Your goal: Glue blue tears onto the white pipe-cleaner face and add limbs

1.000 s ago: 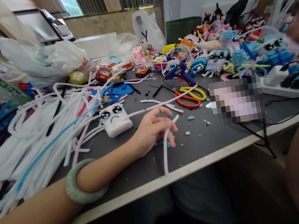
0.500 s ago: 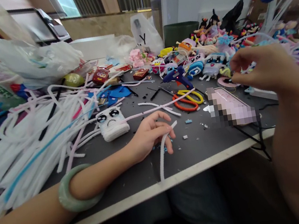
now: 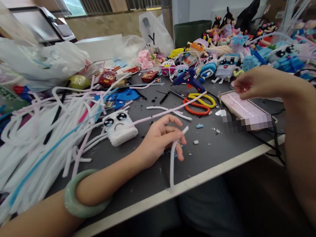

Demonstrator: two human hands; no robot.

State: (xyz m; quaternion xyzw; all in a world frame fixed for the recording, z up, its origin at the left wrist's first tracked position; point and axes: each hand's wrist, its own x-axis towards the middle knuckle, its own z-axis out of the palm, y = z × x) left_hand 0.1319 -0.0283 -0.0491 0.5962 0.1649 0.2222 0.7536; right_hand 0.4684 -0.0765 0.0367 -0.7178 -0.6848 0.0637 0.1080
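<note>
My left hand [image 3: 163, 138] rests over the grey tabletop and pinches a white fuzzy pipe cleaner [image 3: 172, 166] near its upper end. The pipe cleaner bends down toward the table's front edge. A green bangle [image 3: 71, 201] circles my left wrist. Beside that hand sits a white block-shaped pipe-cleaner figure [image 3: 122, 134] with big eyes and a frown; a pale pink stem [image 3: 171, 111] stretches right from it. My right hand [image 3: 257, 83] hangs above the far end of a phone [image 3: 242, 106], its fingers loosely bent and apart from the thumb, with nothing visible in them.
Scissors [image 3: 195, 108] with red and yellow handles lie mid-table near a blue glue gun [image 3: 189, 80]. Many white pipe cleaners [image 3: 31, 156] are heaped at left. Several finished dolls [image 3: 226, 67] crowd the back right. Black cables [image 3: 263, 141] trail by the phone.
My right hand has come down and left, closer to the phone, and a blue figure behind it now shows. My left hand keeps its hold on the white pipe cleaner.
</note>
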